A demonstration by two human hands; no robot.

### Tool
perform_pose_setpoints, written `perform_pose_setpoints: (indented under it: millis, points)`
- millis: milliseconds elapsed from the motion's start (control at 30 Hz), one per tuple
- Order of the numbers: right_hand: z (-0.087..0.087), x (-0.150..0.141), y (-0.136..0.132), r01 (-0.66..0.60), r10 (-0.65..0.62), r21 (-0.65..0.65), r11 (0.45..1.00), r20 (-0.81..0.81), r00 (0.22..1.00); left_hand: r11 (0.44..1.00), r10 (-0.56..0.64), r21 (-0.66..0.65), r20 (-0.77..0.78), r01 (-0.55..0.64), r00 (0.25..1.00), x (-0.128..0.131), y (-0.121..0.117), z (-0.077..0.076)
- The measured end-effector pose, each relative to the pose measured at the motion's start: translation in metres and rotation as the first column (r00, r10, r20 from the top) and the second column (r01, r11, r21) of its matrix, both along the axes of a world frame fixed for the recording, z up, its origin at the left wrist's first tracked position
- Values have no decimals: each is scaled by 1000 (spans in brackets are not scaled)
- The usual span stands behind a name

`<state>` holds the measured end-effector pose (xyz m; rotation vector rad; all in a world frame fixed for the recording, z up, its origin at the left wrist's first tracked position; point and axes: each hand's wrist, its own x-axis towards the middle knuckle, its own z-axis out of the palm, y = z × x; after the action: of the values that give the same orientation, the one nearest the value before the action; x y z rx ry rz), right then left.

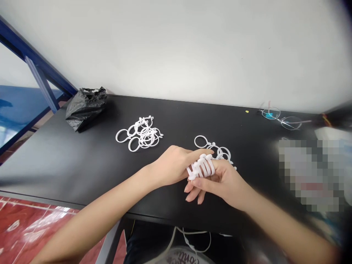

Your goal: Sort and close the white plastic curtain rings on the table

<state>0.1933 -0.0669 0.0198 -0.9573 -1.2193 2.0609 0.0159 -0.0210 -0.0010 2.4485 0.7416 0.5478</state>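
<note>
Several white plastic rings with small knobs point(201, 167) stand side by side in a row between my two hands, above the black table. My left hand point(176, 164) reaches in from the left, its fingers closed on the row and partly hidden behind it. With its thumb along the lower edge of the row, my right hand point(229, 183) grips the same rings; its other fingers curl beneath and behind. A loose pile of like rings point(144, 135) lies left of my hands. Just behind my right hand lies a smaller group of rings point(224, 151), partly covered by the hand.
A crumpled black plastic bag point(86, 108) sits at the table's back left. Eyeglasses point(283, 119) lie at the back right, near a blurred-out item point(310, 174). The black table point(96, 157) meets a white wall behind. Pale cables point(189, 234) hang below the front edge.
</note>
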Motion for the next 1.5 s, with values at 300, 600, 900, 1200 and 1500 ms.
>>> perform_pose_setpoints:
  millis: [300, 600, 900, 1200, 1500]
  points:
    - [-5, -4, 5, 14, -13, -40, 999, 29, 1000, 891, 71, 451, -43, -44, 997, 2, 0, 2]
    - [4, 5, -2, -25, -12, 288, 957, 124, 992, 996, -23, 83, 35, 20, 999, -6, 0, 7]
    - [2, 6, -9, -147, -146, 846, 512, 254, 956, 974, -102, -176, 223, 143, 969, -4, 1, 2]
    - [-1, 6, -7, 0, -108, 619, 785, 136, 985, 975, -38, -202, 248, 90, 968, -2, 2, 3]
    - [2, 6, 3, 94, -132, 332, 939, 94, 987, 864, 138, 493, -44, -99, 989, -2, 1, 1]
